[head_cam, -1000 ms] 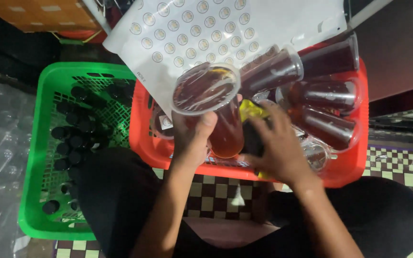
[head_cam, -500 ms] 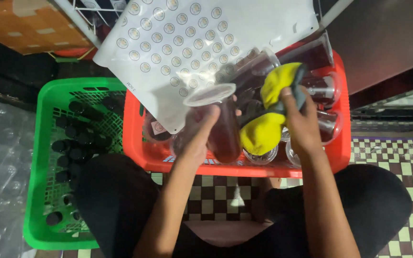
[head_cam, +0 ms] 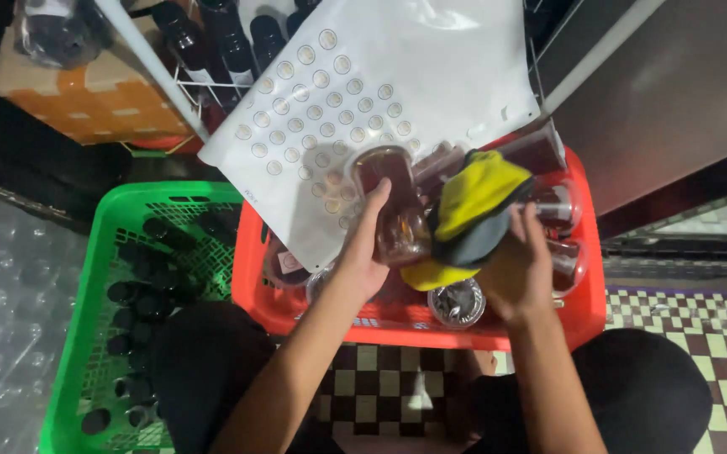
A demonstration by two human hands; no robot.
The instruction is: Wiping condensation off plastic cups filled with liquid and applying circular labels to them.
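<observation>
The jar (head_cam: 395, 206) sits in my left hand (head_cam: 363, 252), held up over the red crate (head_cam: 586, 277) with its mouth pointing away from me toward the white sheet (head_cam: 380, 92), so its long axis runs from my palm up and away, tilted a little to the left. My left fingers (head_cam: 378, 199) are wrapped on the jar's left side, clamped on its amber glass body. The yellow cloth (head_cam: 473, 197) lies just to the right of the jar, touching it, bunched in my right hand (head_cam: 519, 265), whose fingers are closed on the cloth's lower part; a grey layer shows along the cloth's under edge. So the jar lies left of the cloth, and my right hand is the nearer 1 to the jar's free right side. Below both hands, more jars stand or lie in the red crate, 1 with its round mouth up (head_cam: 457, 303) close to my right wrist, others on their sides at the right wall. The white sheet, dotted with round labels, leans over the crate's far edge. To the left, touching the red crate, a green crate (head_cam: 99, 277) holds many small dark bottles. My knees frame a checked floor (head_cam: 380, 395) beneath.
</observation>
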